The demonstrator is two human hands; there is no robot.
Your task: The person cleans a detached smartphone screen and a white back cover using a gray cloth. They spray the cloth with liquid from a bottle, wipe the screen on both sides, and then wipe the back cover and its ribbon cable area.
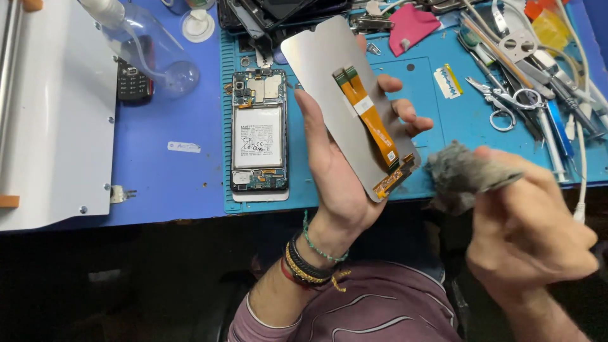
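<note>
Holding a phone display panel (342, 95) upright in my left hand (339, 171), I have its silvery back turned toward me, my thumb along its left edge and my fingers wrapped around the right edge. An orange flex cable (370, 120) runs slantwise down the back of the panel to a small connector strip at its lower corner. My right hand (529, 225) is closed around a wad of grey cloth (459, 174), which sits just beside the panel's lower right corner; I cannot tell whether cloth and panel touch, since that hand is blurred.

Below and behind the panel lies a blue work mat (437, 120) on the blue surface (171, 171). On the mat, just left of my left hand, an opened phone body (258, 136) lies flat with its white battery and circuit boards showing. To the right on the mat lie small scissors (503, 104), tweezers and other thin tools in a loose heap, with a white cable trailing down at the far right. A pink piece (411, 25) sits near the top of the mat. At upper left a clear plastic bottle (149, 47) lies tilted over a small dark keypad phone (133, 82), and a white machine housing (57, 120) fills the left edge. Beaded bracelets (310, 259) ring my left wrist.
</note>
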